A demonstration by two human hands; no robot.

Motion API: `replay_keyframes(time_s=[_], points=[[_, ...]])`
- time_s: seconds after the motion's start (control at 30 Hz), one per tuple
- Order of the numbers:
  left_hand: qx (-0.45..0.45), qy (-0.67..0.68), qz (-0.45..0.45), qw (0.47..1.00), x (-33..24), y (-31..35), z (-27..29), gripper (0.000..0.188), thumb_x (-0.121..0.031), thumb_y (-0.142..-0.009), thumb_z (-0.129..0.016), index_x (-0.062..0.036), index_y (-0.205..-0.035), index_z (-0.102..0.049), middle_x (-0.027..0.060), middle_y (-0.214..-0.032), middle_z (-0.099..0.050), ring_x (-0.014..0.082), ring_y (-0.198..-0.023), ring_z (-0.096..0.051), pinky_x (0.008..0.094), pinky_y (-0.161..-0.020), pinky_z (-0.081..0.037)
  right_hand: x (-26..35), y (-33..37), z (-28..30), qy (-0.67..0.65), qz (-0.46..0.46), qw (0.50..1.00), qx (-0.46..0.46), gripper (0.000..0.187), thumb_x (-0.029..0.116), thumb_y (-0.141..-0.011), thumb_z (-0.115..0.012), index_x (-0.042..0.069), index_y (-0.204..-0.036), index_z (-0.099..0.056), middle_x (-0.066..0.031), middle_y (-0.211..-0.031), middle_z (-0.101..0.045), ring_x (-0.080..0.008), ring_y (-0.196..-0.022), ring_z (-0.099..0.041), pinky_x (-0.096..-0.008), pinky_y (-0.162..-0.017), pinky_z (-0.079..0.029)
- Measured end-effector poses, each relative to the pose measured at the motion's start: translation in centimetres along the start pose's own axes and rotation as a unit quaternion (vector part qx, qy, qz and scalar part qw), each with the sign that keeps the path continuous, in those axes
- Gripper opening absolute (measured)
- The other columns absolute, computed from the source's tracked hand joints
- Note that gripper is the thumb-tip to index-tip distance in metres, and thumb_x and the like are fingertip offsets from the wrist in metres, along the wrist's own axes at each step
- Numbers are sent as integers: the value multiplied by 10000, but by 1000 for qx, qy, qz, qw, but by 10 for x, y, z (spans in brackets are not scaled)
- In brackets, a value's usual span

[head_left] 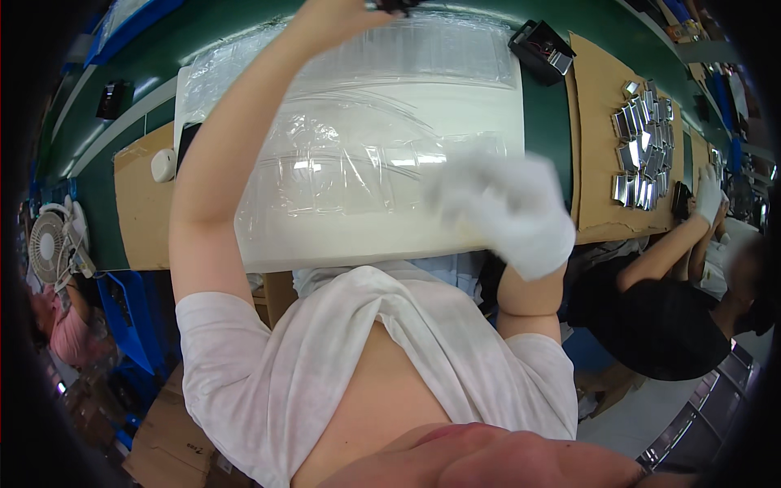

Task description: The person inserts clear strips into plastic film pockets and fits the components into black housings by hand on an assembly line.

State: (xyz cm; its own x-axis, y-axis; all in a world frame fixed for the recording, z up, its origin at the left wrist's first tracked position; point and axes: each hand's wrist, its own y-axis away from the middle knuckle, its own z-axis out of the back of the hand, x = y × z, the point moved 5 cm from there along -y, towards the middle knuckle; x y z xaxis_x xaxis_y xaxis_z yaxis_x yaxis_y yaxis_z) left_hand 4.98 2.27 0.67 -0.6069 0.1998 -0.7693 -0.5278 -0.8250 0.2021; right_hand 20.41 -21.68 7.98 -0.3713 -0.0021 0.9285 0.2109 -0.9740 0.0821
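My left arm stretches far across the table, and my bare left hand is at the top edge of the view, partly cut off. Its fingers close on a small dark object whose kind I cannot make out. My right hand, in a white glove, hovers over the right front of the white work surface. Motion smears its fingers, so their pose is unclear. Beneath and beyond it lie clear plastic bags with thin, pale strands among them. More clear plastic sheeting covers the far part.
An open black box stands at the far right. Several shiny metal pieces lie on cardboard beyond it. A round white object rests on the left cardboard. A co-worker sits at right; a fan stands far left.
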Motion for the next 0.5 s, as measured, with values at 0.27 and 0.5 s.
replay_keyframes(time_s=[0.27,0.5], points=[[-122,93,25,988,142,-11,71,1146,-73,-761,-818,-131,-1630,-73,258,-1447,-433,395,-1287,-497,442,-1099,-405,-66,4,-47,311,62,941,123,390,167,-772,-764,83,-1150,-717,-130,-1208,-686,-292,-1023,-645,-367,-907,-507],[-157,-125,-31,979,-2,74,45,474,-84,-812,-768,-131,-1264,-632,51,-1149,-652,215,-968,-619,302,-888,-507,-71,-30,-33,373,138,917,9,401,159,-795,-741,96,-1188,-704,-109,-1308,-650,-303,-1159,-613,-394,-989,-483]])
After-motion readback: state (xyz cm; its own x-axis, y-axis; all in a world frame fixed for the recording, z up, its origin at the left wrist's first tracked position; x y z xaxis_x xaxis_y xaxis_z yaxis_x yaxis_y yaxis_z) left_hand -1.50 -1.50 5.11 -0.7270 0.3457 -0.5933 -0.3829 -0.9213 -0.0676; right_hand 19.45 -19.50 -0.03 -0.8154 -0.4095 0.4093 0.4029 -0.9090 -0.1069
